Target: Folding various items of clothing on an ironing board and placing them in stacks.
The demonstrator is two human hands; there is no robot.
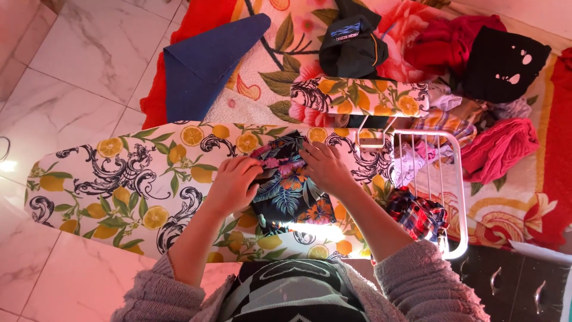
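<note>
A dark garment with a tropical flower and leaf print (292,197) lies across the ironing board (119,173), whose cover shows lemons and black scrolls. My left hand (235,182) grips the garment's left edge with curled fingers. My right hand (325,167) presses down on its upper right part, fingers bent over the cloth. Both hands sit close together near the board's middle.
A white wire rack (456,197) at the board's right end holds a plaid cloth (417,214). Behind the board lie a floral blanket (268,65), a blue cloth (205,62), a black cap (351,42), a small sleeve board (357,95) and piled red and pink clothes (494,149). Marble floor (77,59) is at left.
</note>
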